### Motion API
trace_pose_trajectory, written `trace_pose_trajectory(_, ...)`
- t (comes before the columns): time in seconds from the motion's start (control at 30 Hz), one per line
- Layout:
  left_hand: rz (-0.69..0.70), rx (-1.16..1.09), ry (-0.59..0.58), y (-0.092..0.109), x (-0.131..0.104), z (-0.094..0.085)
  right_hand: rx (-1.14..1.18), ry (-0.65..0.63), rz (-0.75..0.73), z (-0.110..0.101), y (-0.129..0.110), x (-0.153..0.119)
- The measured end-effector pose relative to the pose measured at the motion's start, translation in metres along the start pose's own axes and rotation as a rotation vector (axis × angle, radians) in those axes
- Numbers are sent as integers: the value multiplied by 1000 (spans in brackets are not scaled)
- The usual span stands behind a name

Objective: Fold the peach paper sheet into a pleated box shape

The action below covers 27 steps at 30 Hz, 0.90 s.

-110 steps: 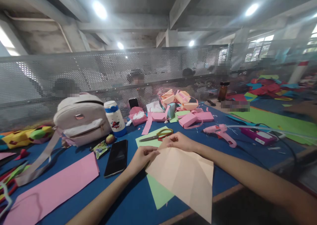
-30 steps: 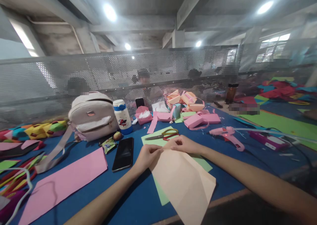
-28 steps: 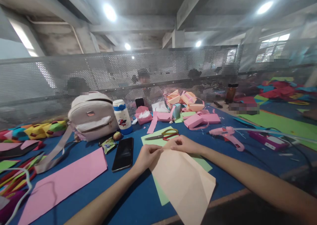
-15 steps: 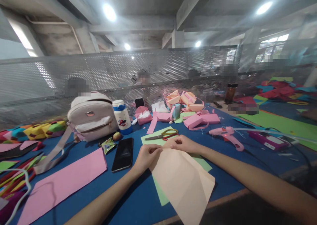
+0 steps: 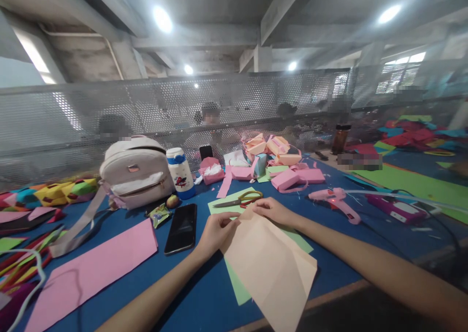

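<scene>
A creased sheet of peach paper point(image 5: 272, 268) slants toward me over the table's front edge. My left hand point(image 5: 218, 232) is closed on its upper left edge, thumb and fingers pinching the paper. At the top edge, my right hand point(image 5: 272, 211) is closed on the paper too, its fingertips close to the left hand's. Underneath lies a light green sheet point(image 5: 237, 283), mostly covered. Scissors point(image 5: 237, 200) with yellow handles rest on the green sheet just beyond my hands.
Left of my hands lie a black phone point(image 5: 181, 228) and a pink sheet point(image 5: 98, 273). Behind them stand a white backpack point(image 5: 137, 176) and a bottle point(image 5: 180, 173). A pink glue gun point(image 5: 338, 203) with a cord lies to the right. Folded paper pieces point(image 5: 272, 151) are heaped at the back.
My right hand has shifted slightly at the paper's top edge, its fingers a little farther from the left hand's. The left hand and the sheet stay nearly the same.
</scene>
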<state>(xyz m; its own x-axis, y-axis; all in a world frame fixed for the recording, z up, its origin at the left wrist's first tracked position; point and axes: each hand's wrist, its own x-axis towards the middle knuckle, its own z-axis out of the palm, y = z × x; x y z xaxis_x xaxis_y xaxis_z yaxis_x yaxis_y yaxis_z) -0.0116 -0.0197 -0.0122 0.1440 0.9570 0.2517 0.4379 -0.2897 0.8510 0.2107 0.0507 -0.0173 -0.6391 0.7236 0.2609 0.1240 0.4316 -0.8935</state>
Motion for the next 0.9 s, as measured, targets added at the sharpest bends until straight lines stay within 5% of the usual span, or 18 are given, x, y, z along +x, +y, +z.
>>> trace_pose_trajectory(0.9,96,25,-7,-1,0,-3,-178,118,-16,-5,-1,2)
